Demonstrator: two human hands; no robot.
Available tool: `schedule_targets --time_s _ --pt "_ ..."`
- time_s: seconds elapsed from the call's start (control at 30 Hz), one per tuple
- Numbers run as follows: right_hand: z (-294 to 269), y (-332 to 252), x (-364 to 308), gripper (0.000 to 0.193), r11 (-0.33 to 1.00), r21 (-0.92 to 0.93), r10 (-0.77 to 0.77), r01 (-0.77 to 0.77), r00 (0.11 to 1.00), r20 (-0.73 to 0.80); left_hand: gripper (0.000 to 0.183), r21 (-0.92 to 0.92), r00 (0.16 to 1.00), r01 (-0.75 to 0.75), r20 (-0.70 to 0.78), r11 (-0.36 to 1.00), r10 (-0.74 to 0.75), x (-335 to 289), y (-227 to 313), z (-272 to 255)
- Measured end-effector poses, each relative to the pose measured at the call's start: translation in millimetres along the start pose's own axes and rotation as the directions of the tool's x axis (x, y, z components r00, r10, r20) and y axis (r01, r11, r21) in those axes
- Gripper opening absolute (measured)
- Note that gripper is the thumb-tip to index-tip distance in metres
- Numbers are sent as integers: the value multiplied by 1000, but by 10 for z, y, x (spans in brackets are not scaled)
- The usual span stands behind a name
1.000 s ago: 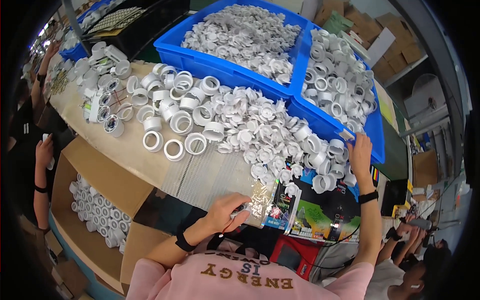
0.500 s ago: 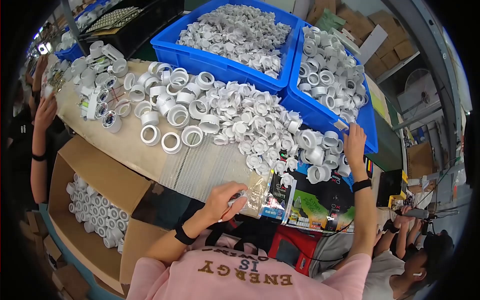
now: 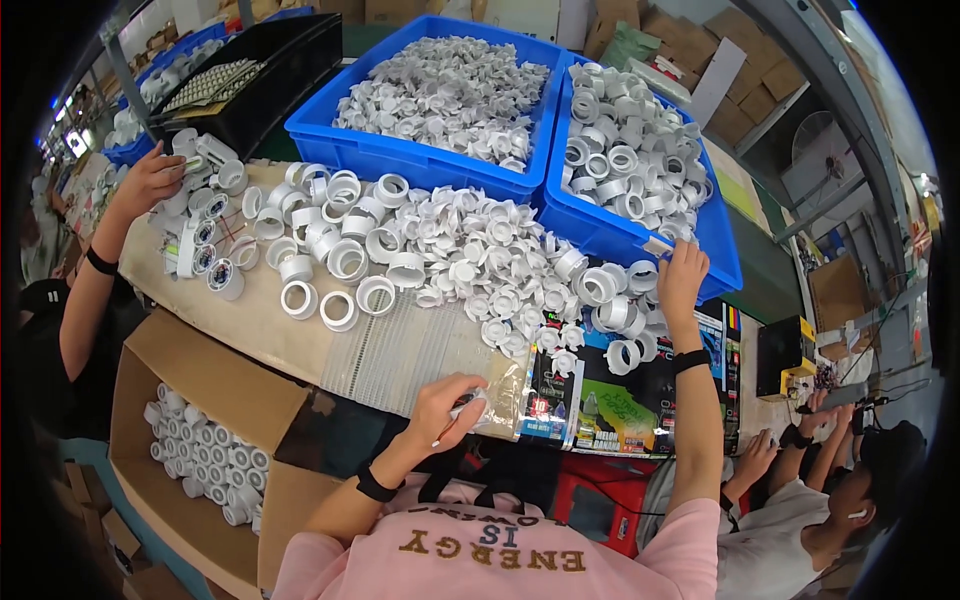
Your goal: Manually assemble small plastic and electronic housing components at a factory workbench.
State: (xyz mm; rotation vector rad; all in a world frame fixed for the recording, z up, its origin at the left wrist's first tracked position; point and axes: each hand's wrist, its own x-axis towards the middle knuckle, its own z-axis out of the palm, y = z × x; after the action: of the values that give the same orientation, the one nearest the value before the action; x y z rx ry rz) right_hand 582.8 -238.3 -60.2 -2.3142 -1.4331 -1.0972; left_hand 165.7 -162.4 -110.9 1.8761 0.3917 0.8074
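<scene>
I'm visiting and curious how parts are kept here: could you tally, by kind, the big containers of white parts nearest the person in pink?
Blue bins, side by side on the bench's far side: 2
Open cardboard box, low on the left: 1
Total: 3

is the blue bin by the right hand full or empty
Partly full: white rings cover most of the blue bin, but bare blue shows near the right hand.

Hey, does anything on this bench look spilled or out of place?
Possibly: white petal-shaped parts lie heaped outside the blue bins. A few stray onto the printed sheet, and the heap's edges run into white rings, which looks untidy.
</scene>
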Motion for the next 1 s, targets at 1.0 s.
schedule_targets --time_s 1.0 --pt "-464 1132 1381 40 990 -44 -133 133 991 -1 70 540 846 -261 527 800 -80 994 435 -540"
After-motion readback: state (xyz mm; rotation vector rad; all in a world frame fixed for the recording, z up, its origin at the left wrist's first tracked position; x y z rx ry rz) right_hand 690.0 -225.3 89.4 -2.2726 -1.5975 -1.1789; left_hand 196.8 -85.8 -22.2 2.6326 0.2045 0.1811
